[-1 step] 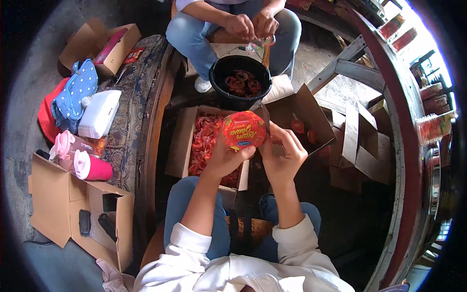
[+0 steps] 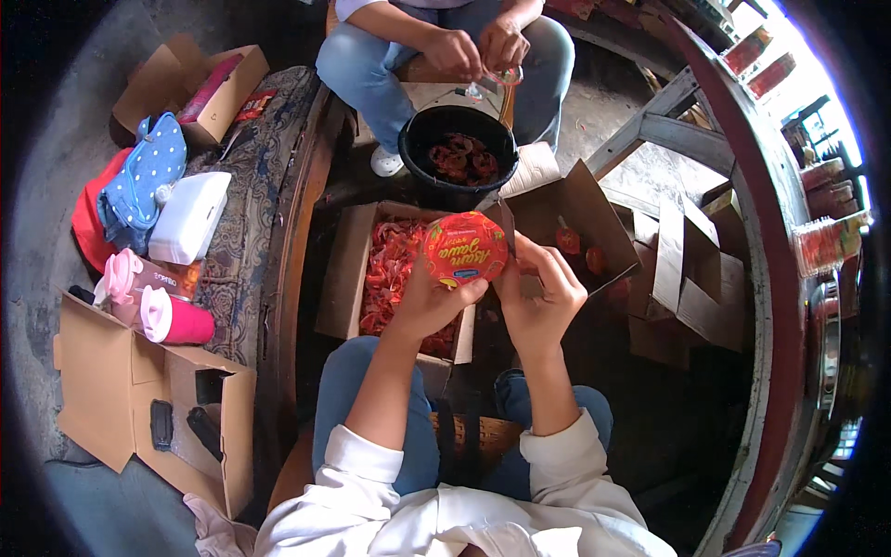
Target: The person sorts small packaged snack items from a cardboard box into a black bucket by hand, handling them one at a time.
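My left hand (image 2: 430, 302) is wrapped round a round container with a red and yellow printed top (image 2: 466, 247), its thumb along the near rim. Close against the container's right edge is my right hand (image 2: 543, 288), thumb and fingers drawn together; what is between them is hidden. Under my left hand stands an open cardboard box (image 2: 342, 269) heaped with crumpled red and orange wrapper pieces (image 2: 390, 265). Beyond the container, a black bucket (image 2: 413, 167) holds red and clear ring-like scraps (image 2: 462, 158).
Across from me sits a person whose hands (image 2: 478, 51) hold a clear ring-like piece. An open box (image 2: 580, 209) with a few red pieces lies right of my hands. A wooden frame (image 2: 691, 139) stands right; a patterned bench (image 2: 246, 232) with bags and tumblers (image 2: 181, 317) is left.
The other person's hands have shifted slightly, and the clear piece between them hangs differently. My hands and the round container have not visibly moved.
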{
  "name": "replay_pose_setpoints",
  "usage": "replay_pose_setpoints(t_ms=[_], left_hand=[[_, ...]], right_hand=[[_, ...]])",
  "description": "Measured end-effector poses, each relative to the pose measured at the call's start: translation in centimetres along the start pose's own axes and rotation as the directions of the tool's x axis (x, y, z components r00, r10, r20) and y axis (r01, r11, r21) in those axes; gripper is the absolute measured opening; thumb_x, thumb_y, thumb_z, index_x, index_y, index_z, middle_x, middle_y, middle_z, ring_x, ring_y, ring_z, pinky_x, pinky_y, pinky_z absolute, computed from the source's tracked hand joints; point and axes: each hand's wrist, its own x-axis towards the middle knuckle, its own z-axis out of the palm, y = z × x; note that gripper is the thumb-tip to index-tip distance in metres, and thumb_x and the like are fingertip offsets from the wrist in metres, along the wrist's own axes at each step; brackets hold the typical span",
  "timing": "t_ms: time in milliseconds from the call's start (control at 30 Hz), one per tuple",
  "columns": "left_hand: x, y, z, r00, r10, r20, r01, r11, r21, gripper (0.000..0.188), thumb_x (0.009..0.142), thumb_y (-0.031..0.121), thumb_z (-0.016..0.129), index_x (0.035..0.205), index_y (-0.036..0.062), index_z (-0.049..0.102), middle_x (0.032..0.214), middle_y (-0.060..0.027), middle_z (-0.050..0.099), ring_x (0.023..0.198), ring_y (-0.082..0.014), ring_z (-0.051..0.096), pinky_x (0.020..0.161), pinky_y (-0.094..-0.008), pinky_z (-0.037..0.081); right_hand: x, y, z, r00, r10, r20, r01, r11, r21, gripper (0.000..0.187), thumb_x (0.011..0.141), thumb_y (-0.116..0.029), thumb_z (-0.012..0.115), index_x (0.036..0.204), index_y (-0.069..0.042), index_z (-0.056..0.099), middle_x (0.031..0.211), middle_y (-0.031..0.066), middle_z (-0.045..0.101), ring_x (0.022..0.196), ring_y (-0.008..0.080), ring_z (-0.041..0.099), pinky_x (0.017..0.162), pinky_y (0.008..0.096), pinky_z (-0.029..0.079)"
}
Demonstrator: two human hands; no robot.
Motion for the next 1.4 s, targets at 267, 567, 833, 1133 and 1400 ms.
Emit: replay_pose_setpoints(t_ms=[267, 567, 833, 1133, 1400], left_hand=[[-0.3, 0.0, 0.2, 0.996, -0.083, 0.031, 0.086, 0.992, -0.095, 0.062, 0.071, 0.001, 0.068, 0.125, 0.0036, 0.037, 0.113, -0.0053, 0.051, 0.104, -0.0131, 0.051, 0.090, -0.0295, 0.042], [0.2, -0.7, 0.5, 0.999, -0.016, -0.042, 0.012, 0.996, -0.084, 0.064, 0.068, 0.006, 0.073, 0.120, 0.0045, 0.037, 0.111, -0.0061, 0.051, 0.103, -0.0134, 0.051, 0.089, -0.0299, 0.043], [0.1, -0.2, 0.1, 0.999, -0.037, 0.030, 0.037, 0.999, -0.021, 0.067, 0.062, 0.003, 0.073, 0.119, 0.0047, 0.038, 0.109, -0.0060, 0.051, 0.103, -0.0138, 0.051, 0.090, -0.0306, 0.042], [0.0, 0.8, -0.5, 0.981, -0.173, 0.084, 0.176, 0.984, -0.034, 0.075, 0.057, 0.003, 0.073, 0.121, 0.0065, 0.034, 0.112, -0.0057, 0.046, 0.105, -0.0144, 0.048, 0.091, -0.0306, 0.041], [0.2, -1.8, 0.4, 0.972, 0.226, -0.057, -0.224, 0.974, 0.038, 0.077, 0.062, 0.016, 0.080, 0.118, 0.0068, 0.028, 0.114, -0.0072, 0.040, 0.109, -0.0162, 0.044, 0.095, -0.0322, 0.038]], right_hand=[[0.2, -0.1, -0.2, 1.000, 0.002, 0.005, -0.002, 1.000, -0.001, 0.031, 0.066, 0.013, 0.061, 0.094, 0.000, 0.065, 0.074, 0.0099, 0.062, 0.063, 0.0133, 0.060, 0.058, 0.0234, 0.049], [0.0, 0.0, 0.0, 1.000, 0.011, 0.027, -0.011, 1.000, 0.020, 0.032, 0.066, 0.013, 0.060, 0.095, 0.001, 0.065, 0.074, 0.0105, 0.062, 0.062, 0.0139, 0.060, 0.059, 0.0239, 0.049], [-0.1, 0.2, -0.2, 0.998, 0.047, 0.047, -0.049, 0.998, 0.046, 0.032, 0.066, 0.013, 0.058, 0.095, 0.002, 0.064, 0.075, 0.0108, 0.062, 0.064, 0.0144, 0.061, 0.060, 0.0238, 0.049], [0.3, 0.1, -0.8, 0.986, 0.088, 0.139, -0.103, 0.989, 0.108, 0.030, 0.068, 0.015, 0.056, 0.095, 0.004, 0.064, 0.080, 0.0102, 0.063, 0.073, 0.0122, 0.062, 0.066, 0.0229, 0.049], [0.2, -0.4, 0.0, 0.992, 0.120, 0.031, -0.123, 0.978, 0.168, 0.032, 0.068, 0.016, 0.056, 0.097, 0.004, 0.064, 0.081, 0.0091, 0.062, 0.073, 0.0109, 0.061, 0.064, 0.0215, 0.049]])
